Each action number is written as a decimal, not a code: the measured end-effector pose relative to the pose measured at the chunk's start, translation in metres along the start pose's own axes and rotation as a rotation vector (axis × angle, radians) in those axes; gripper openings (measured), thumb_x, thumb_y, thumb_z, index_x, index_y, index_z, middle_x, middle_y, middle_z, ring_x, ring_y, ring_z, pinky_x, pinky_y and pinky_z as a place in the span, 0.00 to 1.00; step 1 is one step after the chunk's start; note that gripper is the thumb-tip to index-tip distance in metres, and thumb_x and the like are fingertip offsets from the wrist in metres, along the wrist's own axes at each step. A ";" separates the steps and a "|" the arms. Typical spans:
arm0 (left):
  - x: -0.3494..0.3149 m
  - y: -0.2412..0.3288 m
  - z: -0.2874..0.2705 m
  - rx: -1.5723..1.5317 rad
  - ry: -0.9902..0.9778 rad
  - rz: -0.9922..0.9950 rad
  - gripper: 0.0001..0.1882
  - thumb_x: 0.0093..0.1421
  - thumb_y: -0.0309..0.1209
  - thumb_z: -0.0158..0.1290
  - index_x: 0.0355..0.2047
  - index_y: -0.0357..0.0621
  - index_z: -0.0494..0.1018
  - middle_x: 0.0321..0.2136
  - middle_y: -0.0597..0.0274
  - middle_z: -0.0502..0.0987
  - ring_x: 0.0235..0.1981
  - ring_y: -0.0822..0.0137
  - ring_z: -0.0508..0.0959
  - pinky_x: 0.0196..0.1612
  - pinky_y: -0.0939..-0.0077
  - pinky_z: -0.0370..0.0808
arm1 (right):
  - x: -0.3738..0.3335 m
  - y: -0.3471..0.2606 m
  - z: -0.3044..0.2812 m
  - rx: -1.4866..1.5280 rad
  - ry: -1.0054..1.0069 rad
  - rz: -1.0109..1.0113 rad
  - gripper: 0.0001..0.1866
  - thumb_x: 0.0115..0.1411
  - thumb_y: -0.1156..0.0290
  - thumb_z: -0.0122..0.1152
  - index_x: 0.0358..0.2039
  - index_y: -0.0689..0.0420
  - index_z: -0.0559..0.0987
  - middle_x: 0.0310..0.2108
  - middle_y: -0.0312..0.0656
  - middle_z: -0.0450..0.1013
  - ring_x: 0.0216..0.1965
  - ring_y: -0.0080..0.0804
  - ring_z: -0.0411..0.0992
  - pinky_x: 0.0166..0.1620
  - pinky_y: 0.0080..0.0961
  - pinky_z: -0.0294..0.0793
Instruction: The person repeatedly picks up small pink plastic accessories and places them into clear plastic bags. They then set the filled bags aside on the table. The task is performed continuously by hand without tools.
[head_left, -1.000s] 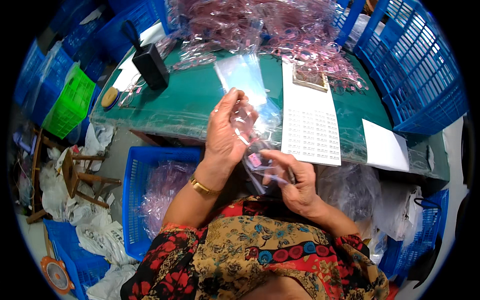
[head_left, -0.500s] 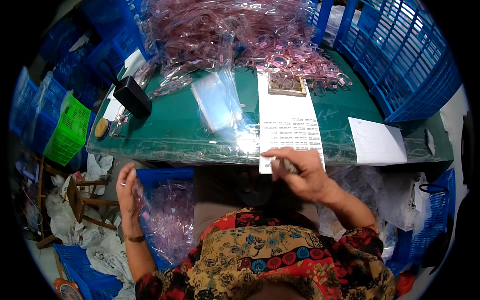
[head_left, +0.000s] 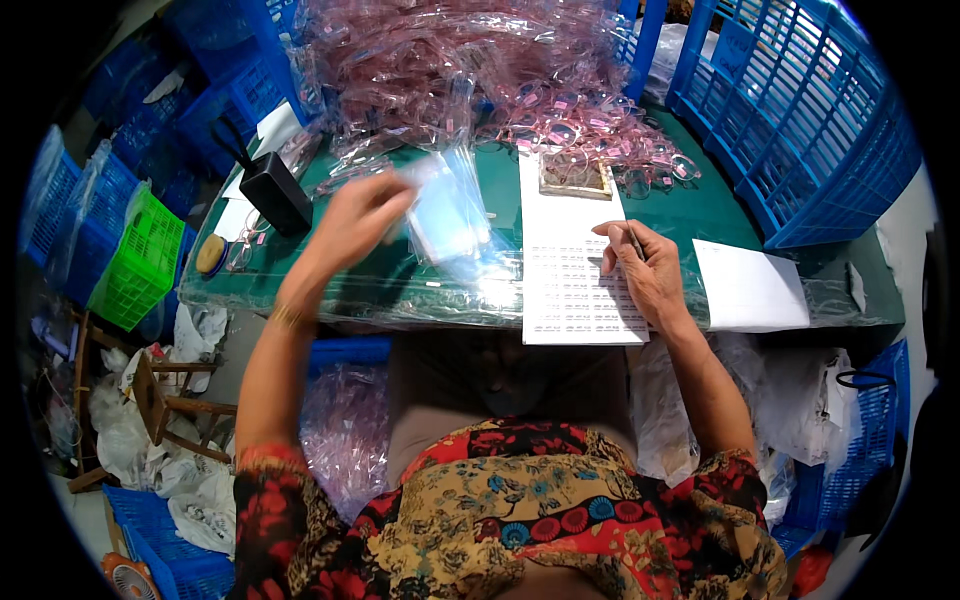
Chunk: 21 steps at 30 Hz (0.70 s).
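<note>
the left hand (head_left: 366, 217), blurred and half bent, is at the left edge of the clear bags (head_left: 448, 218) on the green table (head_left: 375, 278); i cannot tell if it holds something. the right hand (head_left: 652, 276) is curled around a dark slim tool (head_left: 635, 241) over the white label sheet (head_left: 572, 300).

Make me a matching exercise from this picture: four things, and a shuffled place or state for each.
1. left hand
2. black box
3. right hand
4. green crate

A. off the table, at far left
B. over the white sheet, holding a thin dark object
C. on the table, toward its left end
D. blurred, by the clear sleeves

Pairs: 1-D, 2-C, 3-B, 4-A
</note>
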<state>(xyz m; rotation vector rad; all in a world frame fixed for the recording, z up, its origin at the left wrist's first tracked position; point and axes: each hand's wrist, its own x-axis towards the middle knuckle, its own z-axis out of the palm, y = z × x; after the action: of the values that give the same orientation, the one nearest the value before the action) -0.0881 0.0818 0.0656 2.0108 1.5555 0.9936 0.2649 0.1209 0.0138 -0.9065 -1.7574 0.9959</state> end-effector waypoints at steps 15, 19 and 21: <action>0.188 -0.029 0.095 0.631 -0.112 0.287 0.21 0.54 0.29 0.53 0.50 0.46 0.71 0.46 0.51 0.69 0.51 0.52 0.66 0.55 0.63 0.66 | -0.006 0.000 -0.008 0.206 0.014 0.046 0.22 0.69 0.56 0.44 0.39 0.64 0.78 0.17 0.30 0.68 0.18 0.10 0.56 0.21 0.12 0.51; 0.188 -0.032 0.087 0.565 -0.161 0.357 0.17 0.56 0.30 0.53 0.47 0.42 0.70 0.41 0.49 0.73 0.46 0.51 0.72 0.50 0.63 0.69 | 0.001 0.005 -0.013 0.026 0.043 0.083 0.26 0.67 0.52 0.47 0.24 0.62 0.77 0.13 0.33 0.66 0.17 0.14 0.60 0.21 0.18 0.56; 0.187 -0.032 0.086 0.510 -0.159 0.359 0.15 0.57 0.31 0.53 0.44 0.40 0.69 0.37 0.50 0.75 0.42 0.51 0.75 0.47 0.63 0.71 | 0.007 0.001 -0.022 -0.240 0.028 0.057 0.23 0.65 0.57 0.53 0.22 0.64 0.76 0.12 0.40 0.67 0.14 0.26 0.60 0.21 0.25 0.59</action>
<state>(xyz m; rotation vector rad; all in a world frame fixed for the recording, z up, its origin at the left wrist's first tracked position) -0.0223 0.2773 0.0405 2.7172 1.4985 0.5624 0.2833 0.1332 0.0215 -1.1209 -1.8630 0.8148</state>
